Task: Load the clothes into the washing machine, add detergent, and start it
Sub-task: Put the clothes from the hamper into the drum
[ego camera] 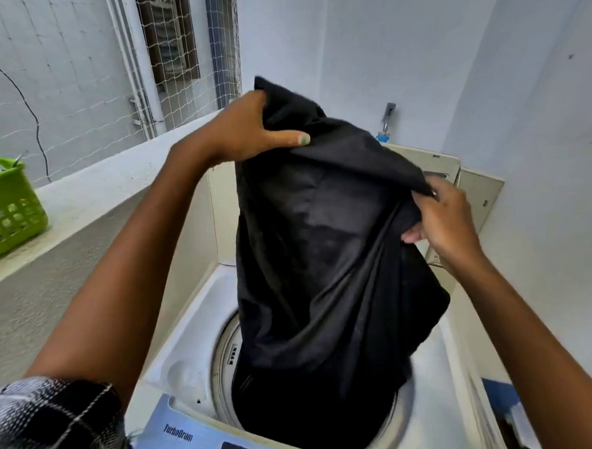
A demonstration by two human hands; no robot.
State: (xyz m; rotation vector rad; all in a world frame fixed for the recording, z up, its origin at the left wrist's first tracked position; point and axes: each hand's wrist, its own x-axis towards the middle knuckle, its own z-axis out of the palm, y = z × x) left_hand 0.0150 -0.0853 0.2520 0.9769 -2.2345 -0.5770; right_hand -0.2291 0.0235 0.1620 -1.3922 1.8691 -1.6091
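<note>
Large black cloth garment (323, 260) hangs into the white top-loading washing machine (193, 325) drum, your left hand (244, 129) and right hand (442, 221) both gripping its top edge above the opening.

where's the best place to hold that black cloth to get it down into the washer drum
Grip the black cloth along its bunched top edge, from above and from both sides, as the left hand and right hand do now. It hangs in a long drape with its lower end already inside the drum, so holding the top lets the rest feed straight down.
</note>
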